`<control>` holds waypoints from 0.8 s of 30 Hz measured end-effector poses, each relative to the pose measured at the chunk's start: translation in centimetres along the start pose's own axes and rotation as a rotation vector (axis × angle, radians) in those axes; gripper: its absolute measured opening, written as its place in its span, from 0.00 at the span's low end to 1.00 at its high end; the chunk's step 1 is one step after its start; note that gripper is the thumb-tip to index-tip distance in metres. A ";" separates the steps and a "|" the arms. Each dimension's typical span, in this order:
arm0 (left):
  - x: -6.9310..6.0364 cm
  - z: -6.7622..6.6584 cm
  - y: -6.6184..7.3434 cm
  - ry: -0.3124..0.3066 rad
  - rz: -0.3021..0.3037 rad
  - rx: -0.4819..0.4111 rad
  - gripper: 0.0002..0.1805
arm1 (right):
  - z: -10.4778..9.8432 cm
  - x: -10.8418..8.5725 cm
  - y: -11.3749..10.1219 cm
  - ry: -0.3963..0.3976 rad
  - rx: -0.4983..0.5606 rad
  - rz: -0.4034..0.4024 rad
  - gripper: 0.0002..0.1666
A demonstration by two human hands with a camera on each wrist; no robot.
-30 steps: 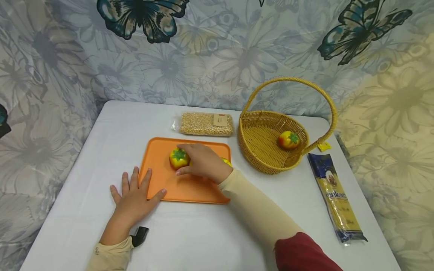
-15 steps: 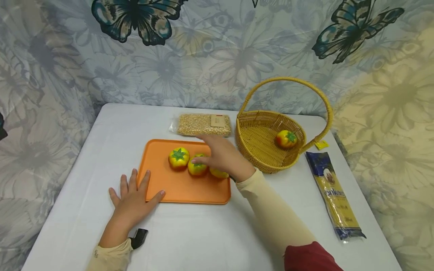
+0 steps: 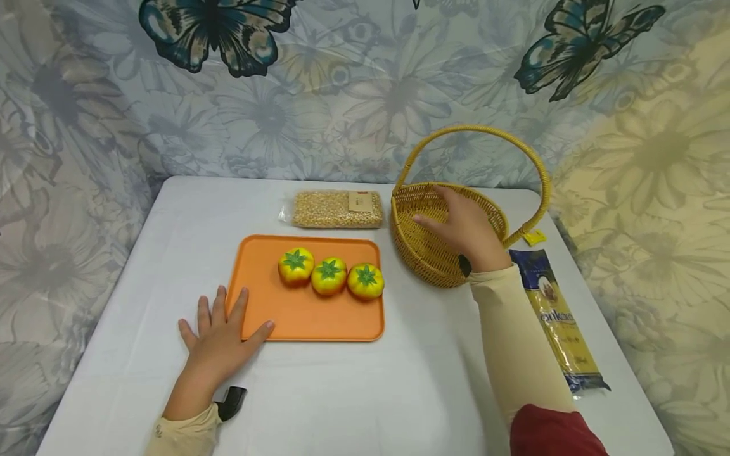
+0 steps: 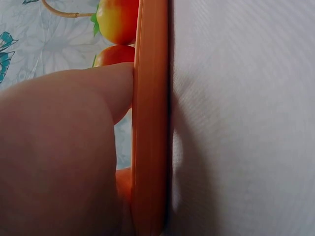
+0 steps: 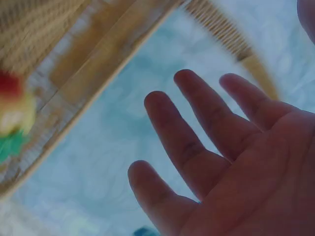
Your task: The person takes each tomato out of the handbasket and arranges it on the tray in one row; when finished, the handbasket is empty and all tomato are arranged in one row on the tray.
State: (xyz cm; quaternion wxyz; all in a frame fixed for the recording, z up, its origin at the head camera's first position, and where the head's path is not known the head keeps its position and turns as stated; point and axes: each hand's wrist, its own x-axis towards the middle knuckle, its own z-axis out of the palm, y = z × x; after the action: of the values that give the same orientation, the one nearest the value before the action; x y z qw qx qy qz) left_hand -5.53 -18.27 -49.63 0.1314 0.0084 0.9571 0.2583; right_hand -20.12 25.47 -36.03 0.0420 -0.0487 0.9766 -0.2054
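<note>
1. Head view: the right hand (image 3: 464,231) is now above the wicker basket (image 3: 416,263), fingers extended, thumb well apart from them, gripping nothing. Half a second ago it was over the tray, and a second ago it was at the leftmost fruit.
2. Head view: with that hand gone from the orange tray (image 3: 313,320), all three yellow-and-red fruits show whole: the left fruit (image 3: 296,266), the middle fruit (image 3: 329,276) and the right fruit (image 3: 365,281). They sit in a row with green tops upward, the last one close to the tray's right edge.
3. Head view: the left hand (image 3: 213,351) has kept its place, spread wide across the tray's near left corner. The grain pack (image 3: 336,209) lies behind the tray as before. The blue-and-yellow packet (image 3: 556,316), earlier in full sight, is now partly covered by the right sleeve (image 3: 521,342).
4. Left wrist view: the left thumb touches the tray's edge, with two of the fruits visible past it.
5. Right wrist view: the right hand's fingers are parted and gently bent, holding nothing. Beside the wicker, a blurred basket fruit (image 5: 15,110) shows at the left; in the head view the hand now mostly hides it.
</note>
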 end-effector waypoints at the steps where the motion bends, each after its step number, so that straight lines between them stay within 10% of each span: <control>1: 0.0 0.0 0.0 -0.001 -0.003 -0.001 0.59 | -0.3 0.1 0.7 -0.001 0.002 0.022 0.57; 12: -0.2 -0.1 0.1 0.009 -0.003 -0.005 0.58 | -0.9 1.6 5.4 -0.098 0.004 0.232 0.65; 24: -0.1 0.3 -0.1 0.019 0.003 -0.008 0.59 | 0.2 2.1 7.4 -0.127 -0.064 0.339 0.49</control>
State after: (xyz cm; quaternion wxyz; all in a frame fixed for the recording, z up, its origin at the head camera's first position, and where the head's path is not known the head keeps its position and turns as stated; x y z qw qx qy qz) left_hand -5.38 -18.20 -49.89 0.1220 0.0071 0.9572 0.2624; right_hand -22.76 31.90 -39.35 0.1361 0.1023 0.9722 -0.1608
